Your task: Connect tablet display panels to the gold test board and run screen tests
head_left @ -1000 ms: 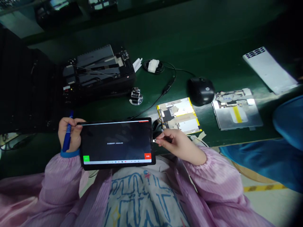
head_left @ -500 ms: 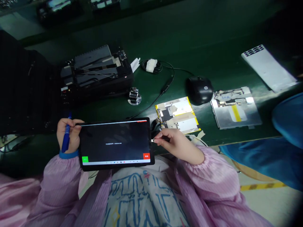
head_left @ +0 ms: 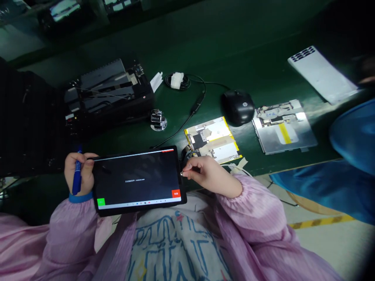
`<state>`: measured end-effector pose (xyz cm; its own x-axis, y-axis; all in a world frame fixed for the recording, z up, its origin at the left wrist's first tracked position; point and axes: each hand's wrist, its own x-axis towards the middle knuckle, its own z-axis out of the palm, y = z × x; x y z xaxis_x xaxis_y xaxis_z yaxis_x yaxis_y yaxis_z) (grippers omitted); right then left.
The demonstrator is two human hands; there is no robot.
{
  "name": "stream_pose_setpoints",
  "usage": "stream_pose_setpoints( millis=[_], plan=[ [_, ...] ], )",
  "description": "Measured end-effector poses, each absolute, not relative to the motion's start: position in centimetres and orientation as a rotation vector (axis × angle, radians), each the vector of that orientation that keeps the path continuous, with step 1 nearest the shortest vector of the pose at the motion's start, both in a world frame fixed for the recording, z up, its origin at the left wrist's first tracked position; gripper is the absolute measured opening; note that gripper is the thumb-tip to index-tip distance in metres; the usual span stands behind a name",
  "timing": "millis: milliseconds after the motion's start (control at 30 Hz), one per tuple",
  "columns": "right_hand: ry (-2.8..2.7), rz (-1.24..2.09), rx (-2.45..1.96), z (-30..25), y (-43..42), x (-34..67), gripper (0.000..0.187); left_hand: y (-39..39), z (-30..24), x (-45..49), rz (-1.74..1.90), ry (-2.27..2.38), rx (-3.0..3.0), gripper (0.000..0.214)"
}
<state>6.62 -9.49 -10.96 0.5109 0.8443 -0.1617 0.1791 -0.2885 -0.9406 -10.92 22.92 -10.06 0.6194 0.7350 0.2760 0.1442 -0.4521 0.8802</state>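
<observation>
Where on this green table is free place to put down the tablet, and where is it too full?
The widest bare patch of the green table lies behind the mouse and coiled cable, left of the white panel. A narrower strip runs between the black machine and the tablet. It is crowded along the near edge: yellow-edged board, mouse, silver plate.

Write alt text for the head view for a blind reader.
The left hand, gripping a blue marker pen, holds a black rectangular tablet while the right hand pinches a small cable plug at its edge, at a green workbench.
</observation>
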Motion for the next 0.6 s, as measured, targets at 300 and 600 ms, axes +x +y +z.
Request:
stream_pose_setpoints(
  millis=[300, 600],
  plan=[
    [-0.820, 0.864, -1.777, -10.85, -9.11, 6.34, 0.010, 22.67, -9.89, -10.72, 0.839, 0.717, 2.021, 0.054],
    [-0.824, 0.854, -1.781, -10.54, -8.85, 6.32, 0.009, 22.53, -9.75, -11.18, 0.804, 0.700, 1.915, 0.045]
  ],
)
